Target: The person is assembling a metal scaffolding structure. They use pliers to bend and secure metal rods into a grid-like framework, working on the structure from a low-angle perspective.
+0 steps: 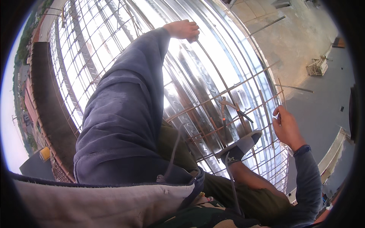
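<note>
My left hand (pixel 183 30) reaches far forward, its fingers closed around a thin steel bar (pixel 211 64) of the reinforcing grid. At the right edge of the grid my right hand (pixel 288 128) is curled, thumb and forefinger drawn together; what they pinch, if anything, is too small to make out. Between the hands, tying pincers (pixel 225 104) with black and orange handles lie spread on the crossed bars, untouched. Just below the pincers is my foot (pixel 243 147) in a dark sock and slipper, resting on the grid.
Shiny ribbed metal decking (pixel 186 76) lies under the bars. To the right the deck's edge drops to a grey lower floor (pixel 323 102), with a small crate-like frame (pixel 317 67) on it. Bar ends (pixel 298 89) jut past that edge. A low wall (pixel 49 79) borders the left.
</note>
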Tool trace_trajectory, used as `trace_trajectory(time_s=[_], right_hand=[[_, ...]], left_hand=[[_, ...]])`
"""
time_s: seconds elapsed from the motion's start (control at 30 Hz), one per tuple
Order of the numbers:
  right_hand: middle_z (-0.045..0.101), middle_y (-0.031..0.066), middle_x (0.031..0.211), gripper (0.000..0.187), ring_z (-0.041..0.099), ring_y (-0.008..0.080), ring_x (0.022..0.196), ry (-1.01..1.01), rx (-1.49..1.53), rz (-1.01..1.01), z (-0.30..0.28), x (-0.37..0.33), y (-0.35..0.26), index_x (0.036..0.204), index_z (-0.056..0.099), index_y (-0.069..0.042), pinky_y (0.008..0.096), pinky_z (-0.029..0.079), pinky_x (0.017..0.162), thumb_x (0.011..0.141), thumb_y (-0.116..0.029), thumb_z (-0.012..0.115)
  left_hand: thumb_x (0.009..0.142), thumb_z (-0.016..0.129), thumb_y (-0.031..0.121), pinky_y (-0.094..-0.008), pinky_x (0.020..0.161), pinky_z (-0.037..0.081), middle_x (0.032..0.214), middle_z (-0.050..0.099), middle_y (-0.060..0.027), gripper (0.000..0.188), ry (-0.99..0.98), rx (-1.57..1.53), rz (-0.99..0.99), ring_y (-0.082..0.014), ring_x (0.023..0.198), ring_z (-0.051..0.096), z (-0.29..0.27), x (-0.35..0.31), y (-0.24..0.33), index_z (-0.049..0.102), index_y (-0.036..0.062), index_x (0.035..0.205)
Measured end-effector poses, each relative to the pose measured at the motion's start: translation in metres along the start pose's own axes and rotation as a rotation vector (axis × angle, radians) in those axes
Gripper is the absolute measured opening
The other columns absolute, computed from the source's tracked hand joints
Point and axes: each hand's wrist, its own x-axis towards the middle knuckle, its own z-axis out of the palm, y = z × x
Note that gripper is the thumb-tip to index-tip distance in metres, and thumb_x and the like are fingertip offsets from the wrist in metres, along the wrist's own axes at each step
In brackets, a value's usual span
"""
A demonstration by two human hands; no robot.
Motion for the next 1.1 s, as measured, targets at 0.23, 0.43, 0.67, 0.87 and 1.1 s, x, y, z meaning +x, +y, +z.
trace_trajectory(time_s=[0.23,0.43,0.67,0.87,1.1], right_hand=[[0.075,0.0182,0.101,0.039,0.076,0.0386,0.088,0.405,-0.026,-0.226,0.124,0.202,-0.089,0.124,0.069,-0.005,0.0502,0.061,0.08,0.101,-0.037,0.073],[0.074,0.0168,0.102,0.027,0.078,0.0395,0.088,0.527,-0.013,-0.182,0.178,0.239,-0.127,0.111,0.062,-0.004,0.0508,0.063,0.078,0.106,-0.03,0.064],[0.076,0.0203,0.103,0.027,0.079,0.0389,0.086,0.495,-0.117,-0.247,0.174,0.24,-0.119,0.11,0.062,-0.001,0.0501,0.064,0.077,0.106,-0.028,0.063],[0.074,0.017,0.111,0.027,0.073,0.0437,0.103,0.51,-0.011,-0.217,0.141,0.203,-0.102,0.116,0.063,-0.01,0.0554,0.057,0.088,0.109,-0.036,0.061],[0.08,0.0162,0.106,0.026,0.076,0.0396,0.1,0.454,-0.045,0.131,0.146,0.095,0.036,0.118,0.076,-0.015,0.0547,0.059,0.084,0.108,-0.034,0.062]], left_hand=[[0.106,0.063,0.042,-0.0378,0.083,0.057,0.103,0.06,0.0005,0.028,0.158,0.026,0.114,-0.018,0.106,0.063,-0.006,0.012,-0.022,0.063,0.0143,0.101],[0.107,0.062,0.042,-0.04,0.09,0.054,0.103,0.062,-0.0014,0.029,0.13,-0.039,0.076,-0.0214,0.106,0.063,-0.006,-0.001,-0.012,0.063,0.0131,0.107],[0.105,0.066,0.044,-0.0436,0.094,0.054,0.109,0.066,-0.0018,0.027,0.046,-0.103,0.024,-0.0232,0.114,0.065,-0.019,0.011,0.008,0.07,0.0191,0.116],[0.105,0.064,0.039,-0.0442,0.104,0.055,0.117,0.069,-0.0023,0.03,-0.166,0.002,0.043,-0.0253,0.123,0.066,-0.021,0.026,-0.003,0.071,0.0205,0.128],[0.104,0.064,0.036,-0.0466,0.096,0.057,0.114,0.078,-0.0088,0.03,-0.098,-0.103,0.223,-0.0316,0.11,0.073,0.034,0.026,-0.035,0.078,0.0109,0.113]])
